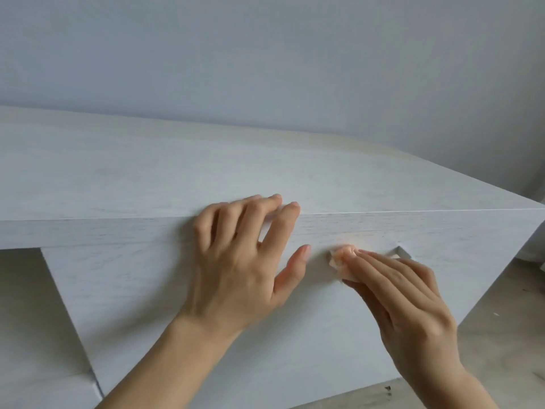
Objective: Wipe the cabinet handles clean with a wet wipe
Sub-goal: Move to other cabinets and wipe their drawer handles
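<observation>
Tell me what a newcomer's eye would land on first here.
Two bare hands on a pale cabinet stand out. The left hand lies spread over its top front edge, near the centre. Just right of it, the right hand presses a crumpled wet wipe against the handle on the front panel.

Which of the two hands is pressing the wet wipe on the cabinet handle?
The right hand: it presses the wet wipe onto the handle, while the left hand rests bare on top of the cabinet.
</observation>
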